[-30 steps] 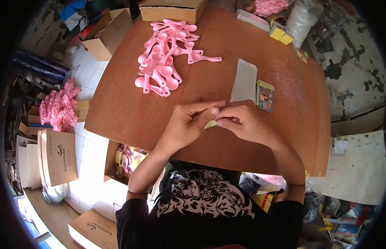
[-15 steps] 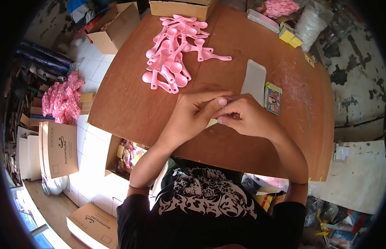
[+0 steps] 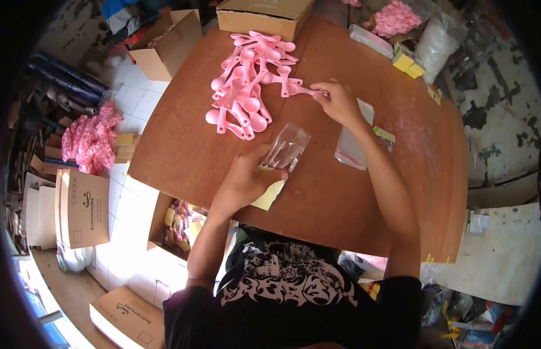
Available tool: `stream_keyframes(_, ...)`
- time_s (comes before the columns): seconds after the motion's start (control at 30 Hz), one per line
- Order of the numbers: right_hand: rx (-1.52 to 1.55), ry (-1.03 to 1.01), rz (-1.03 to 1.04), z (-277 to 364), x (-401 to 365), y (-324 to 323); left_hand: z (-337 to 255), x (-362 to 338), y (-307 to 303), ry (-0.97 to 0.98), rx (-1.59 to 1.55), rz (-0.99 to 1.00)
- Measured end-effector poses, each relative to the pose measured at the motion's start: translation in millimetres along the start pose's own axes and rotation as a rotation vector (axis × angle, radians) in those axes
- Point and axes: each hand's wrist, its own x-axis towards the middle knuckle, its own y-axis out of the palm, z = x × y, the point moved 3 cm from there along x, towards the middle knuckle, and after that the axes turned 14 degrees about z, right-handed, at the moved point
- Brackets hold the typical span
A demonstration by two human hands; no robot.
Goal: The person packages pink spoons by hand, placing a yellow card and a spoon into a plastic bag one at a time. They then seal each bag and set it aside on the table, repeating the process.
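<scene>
My left hand (image 3: 247, 180) grips a clear plastic bag (image 3: 289, 145) with a pale yellow card (image 3: 269, 196) in its lower part, near the table's front edge. The bag's transparent end points away from me. My right hand (image 3: 339, 103) reaches across the table and pinches the handle end of a pink spoon (image 3: 304, 90) at the right side of the heap. Many more pink spoons (image 3: 247, 104) lie piled at the back left of the table. Beneath my right forearm is a stack of clear bags (image 3: 349, 152), partly covered by the arm.
A small printed card box (image 3: 384, 135) lies right of the bag stack, partly behind my forearm. At the table's back are a cardboard box (image 3: 264, 16), yellow boxes (image 3: 408, 60) and a plastic-wrapped bundle (image 3: 442, 43). An open carton (image 3: 171, 224) with packed items stands below the left edge.
My hands, together before, have separated. The left has lowered with the bag and card; the right has moved forward to the spoon heap and taken hold of a handle.
</scene>
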Motion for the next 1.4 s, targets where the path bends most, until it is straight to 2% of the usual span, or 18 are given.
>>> stream_keyframes(0.07,-0.280,-0.017,-0.025,-7,14,14,1,-4,0,-0.032,-0.038,0.015)
stream_keyframes(0.13,-0.318,-0.039,-0.027,-11,19,23,4,-8,0,-0.067,-0.077,0.031)
stream_keyframes(0.2,-0.558,-0.087,-0.058,-4,18,24,6,-11,-1,-0.040,-0.078,0.012)
stream_keyframes(0.23,-0.557,-0.091,-0.058,-4,16,22,7,-12,-3,-0.040,-0.076,0.009)
stream_keyframes(0.33,-0.715,-0.103,0.041,12,-6,8,7,-13,-3,-0.022,-0.070,-0.005)
stream_keyframes(0.4,-0.224,-0.131,-0.026,25,-27,-12,8,-12,-4,-0.010,-0.115,0.012)
stream_keyframes(0.43,-0.228,-0.128,-0.025,33,-37,-21,12,-12,-2,-0.007,-0.119,0.015)
stream_keyframes(0.5,0.067,-0.009,0.020,51,-56,-42,18,-9,1,0.063,-0.162,-0.017)
stream_keyframes(0.53,0.064,-0.006,0.018,62,-67,-50,16,-8,1,0.066,-0.163,-0.013)
stream_keyframes(0.6,0.482,-0.047,0.117,83,-88,-63,11,-5,4,-0.007,-0.129,0.034)
stream_keyframes(0.73,0.355,-0.167,0.130,98,-101,-79,4,-1,15,0.070,-0.168,0.028)
stream_keyframes(0.87,0.321,-0.179,0.178,101,-101,-76,-8,-1,22,0.054,-0.114,0.115)
stream_keyframes(0.97,0.382,-0.186,0.368,107,-101,-66,-14,-1,24,-0.022,-0.101,0.169)
stream_keyframes(1.07,0.387,-0.205,0.372,120,-100,-58,-20,0,27,0.051,-0.081,0.153)
stream_keyframes(1.13,0.403,-0.256,0.322,124,-100,-53,-23,2,28,0.064,-0.034,0.176)
stream_keyframes(1.23,0.605,-0.157,0.233,125,-104,-48,-17,3,28,0.102,-0.033,0.161)
stream_keyframes(1.3,0.656,-0.055,0.033,124,-107,-43,-19,3,30,0.114,-0.050,0.149)
stream_keyframes(1.4,0.443,-0.117,-0.095,132,-114,-37,-16,7,35,0.154,-0.094,0.131)
